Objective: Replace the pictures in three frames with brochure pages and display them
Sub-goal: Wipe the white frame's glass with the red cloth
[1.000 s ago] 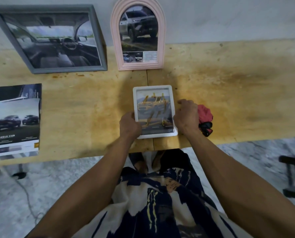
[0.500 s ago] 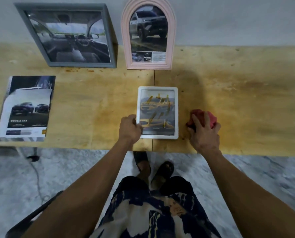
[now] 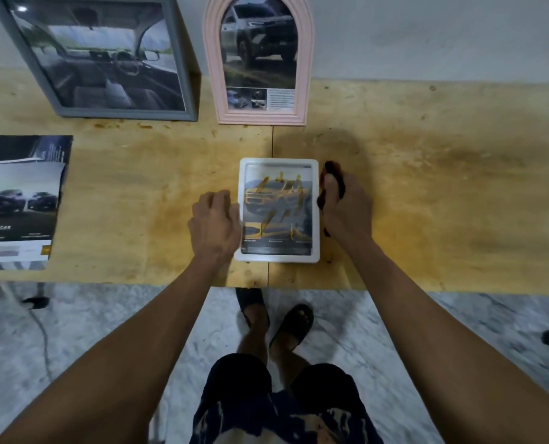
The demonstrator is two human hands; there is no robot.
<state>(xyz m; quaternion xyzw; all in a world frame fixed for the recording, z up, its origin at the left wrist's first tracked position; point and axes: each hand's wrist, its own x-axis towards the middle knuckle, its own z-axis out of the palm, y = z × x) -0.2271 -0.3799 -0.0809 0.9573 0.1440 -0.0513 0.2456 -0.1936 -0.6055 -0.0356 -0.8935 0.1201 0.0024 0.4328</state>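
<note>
The right hand [image 3: 346, 209] grips a red cloth [image 3: 332, 184]; the left hand [image 3: 215, 219], fingers curled, steadies the filled white frame [image 3: 278, 258], not yet displayed.

Pretty dim indoor shot, soft all over

Light is coming from overhead: it's glinting as a small bright spot in the top corner of the grey frame [image 3: 90, 56], and the person is casting a soft shadow over the table [image 3: 427, 187] past the white frame [image 3: 278, 210]. The wide lens is bending the edges, and the brochure [image 3: 20, 200] text and floor are smearing into blur.
</note>
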